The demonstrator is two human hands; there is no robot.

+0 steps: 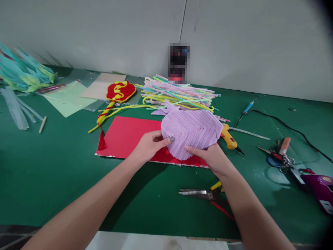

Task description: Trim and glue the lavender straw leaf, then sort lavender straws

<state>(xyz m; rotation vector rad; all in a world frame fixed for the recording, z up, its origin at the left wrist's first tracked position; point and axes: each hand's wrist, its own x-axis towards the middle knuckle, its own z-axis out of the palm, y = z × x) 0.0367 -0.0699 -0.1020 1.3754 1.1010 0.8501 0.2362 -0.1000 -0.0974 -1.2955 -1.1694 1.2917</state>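
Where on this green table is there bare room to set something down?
Widest bare patch: table left of the red sheet, up to the clear sticks. Another lies near the front edge, left of the scissors. Crowded: the pipe-cleaner pile behind, and glue gun, keys and cable at right.

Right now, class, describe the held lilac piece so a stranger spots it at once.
On the green table, find the red sheet. Above its right end, the left hand and right hand hold a rounded lilac piece of ridged rows. Unlike the loose multicoloured stems behind, it is one solid colour.
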